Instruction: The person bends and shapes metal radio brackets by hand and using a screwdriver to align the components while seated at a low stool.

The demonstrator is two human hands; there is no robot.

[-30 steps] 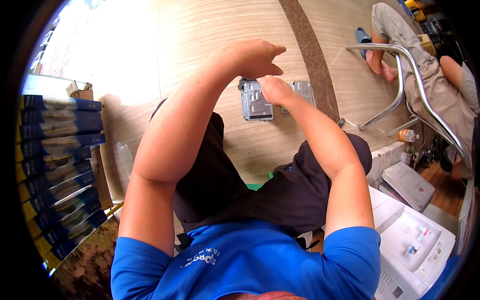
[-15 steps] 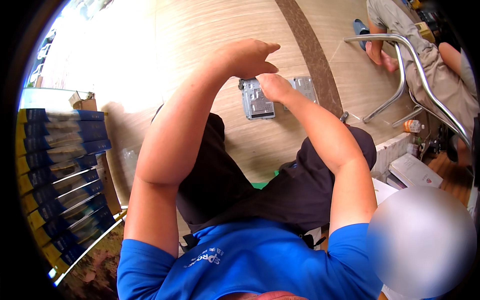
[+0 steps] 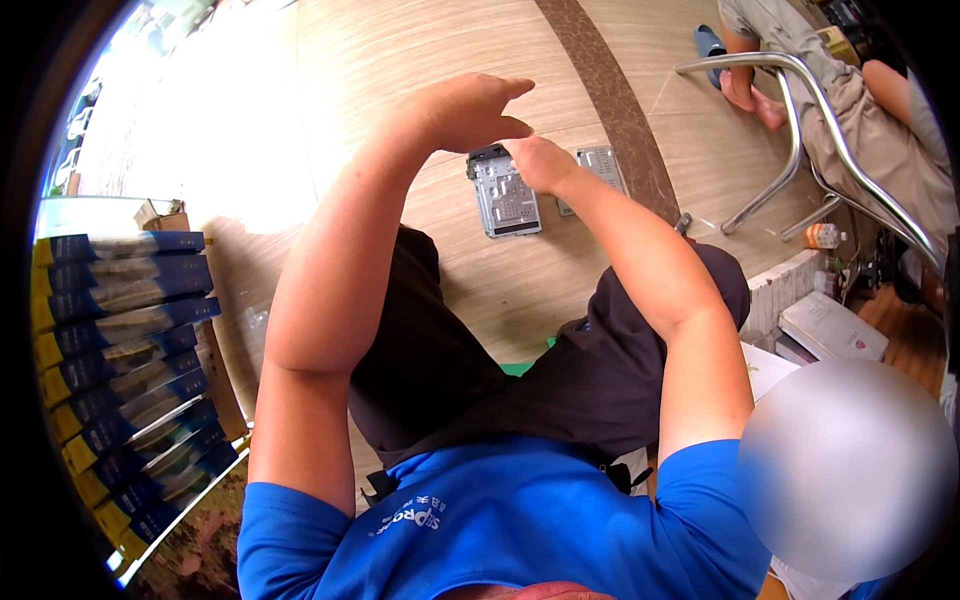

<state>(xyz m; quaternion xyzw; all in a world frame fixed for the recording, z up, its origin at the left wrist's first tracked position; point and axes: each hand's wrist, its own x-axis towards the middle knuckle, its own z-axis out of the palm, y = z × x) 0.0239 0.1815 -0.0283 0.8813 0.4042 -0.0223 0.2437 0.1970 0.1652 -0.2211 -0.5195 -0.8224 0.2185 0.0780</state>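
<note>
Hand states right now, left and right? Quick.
Left hand: open, index finger and thumb apart, nothing visible between them.
Right hand: cannot tell; over the gray metal unit in view, grip hidden.

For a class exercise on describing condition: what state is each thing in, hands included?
Metal casing: lying on the floor.
Perforated panel: lying beside the casing.
Left hand: thumb and index finger apart; grip unclear.
Right hand: by the casing; grip hidden.
Blue-and-yellow boxes: stacked.
Small carton: flaps open.
</note>
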